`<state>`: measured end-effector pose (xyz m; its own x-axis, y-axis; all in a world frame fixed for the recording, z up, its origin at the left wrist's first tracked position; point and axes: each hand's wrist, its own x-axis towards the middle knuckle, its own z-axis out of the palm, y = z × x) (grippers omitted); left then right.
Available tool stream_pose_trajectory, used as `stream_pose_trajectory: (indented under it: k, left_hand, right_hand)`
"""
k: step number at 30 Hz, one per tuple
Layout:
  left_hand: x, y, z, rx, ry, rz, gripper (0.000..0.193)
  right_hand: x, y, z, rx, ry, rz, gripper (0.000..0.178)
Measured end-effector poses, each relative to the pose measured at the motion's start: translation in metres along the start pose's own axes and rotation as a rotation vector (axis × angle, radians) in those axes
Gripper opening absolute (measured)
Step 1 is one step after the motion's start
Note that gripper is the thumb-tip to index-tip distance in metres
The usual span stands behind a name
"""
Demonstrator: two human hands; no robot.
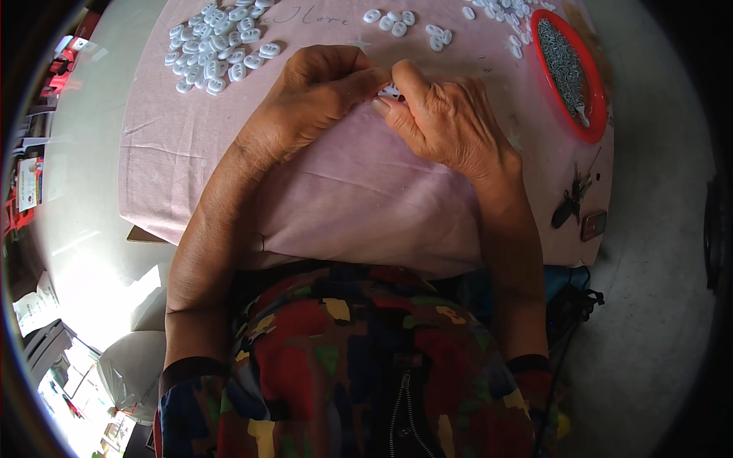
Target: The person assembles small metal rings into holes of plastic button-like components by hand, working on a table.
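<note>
Over the far middle of the table, my left hand and my right hand meet fingertip to fingertip. Between them is a small white plastic piece, mostly covered by the fingers. My right thumb and index finger pinch it. The left thumb and index are pressed together at its left side; their tips are partly hidden. Beyond my left hand lies a heap of white oval plastic pieces with small openings. Several similar pieces lie loose beyond my hands.
A red basin of small metal parts stands at the right edge. More white pieces lie beside it. Keys and a small dark device rest near the right corner. Pink cloth covers the table.
</note>
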<state>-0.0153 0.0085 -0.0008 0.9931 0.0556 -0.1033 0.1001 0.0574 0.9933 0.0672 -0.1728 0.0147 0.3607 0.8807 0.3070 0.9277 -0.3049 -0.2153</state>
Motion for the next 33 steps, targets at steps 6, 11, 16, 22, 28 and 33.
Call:
stream_pose_trajectory:
  k: [6,11,16,22,28,33]
  left_hand:
    - [0.001,-0.004,-0.002,-0.027,-0.052,0.056,0.016]
    - [0.001,-0.006,-0.004,-0.023,-0.056,0.062,0.016]
    - [0.000,0.002,-0.004,0.018,-0.029,0.020,0.017]
    - [-0.001,0.006,-0.003,0.008,-0.030,0.001,0.019]
    - [0.001,0.002,-0.007,0.032,-0.091,0.059,0.015]
    - [0.000,0.001,-0.007,-0.007,-0.102,0.067,0.012]
  right_hand:
    - [-0.003,0.001,0.008,-0.026,-0.002,-0.019,0.023]
    - [-0.002,0.003,0.011,0.043,0.017,-0.031,0.023]
    - [0.001,0.003,0.007,0.018,0.009,-0.017,0.025]
    - [0.000,0.001,0.006,0.024,0.013,-0.010,0.027]
    - [-0.001,0.000,0.009,0.002,-0.006,-0.011,0.026]
    - [-0.002,0.002,0.015,0.038,-0.001,-0.034,0.025]
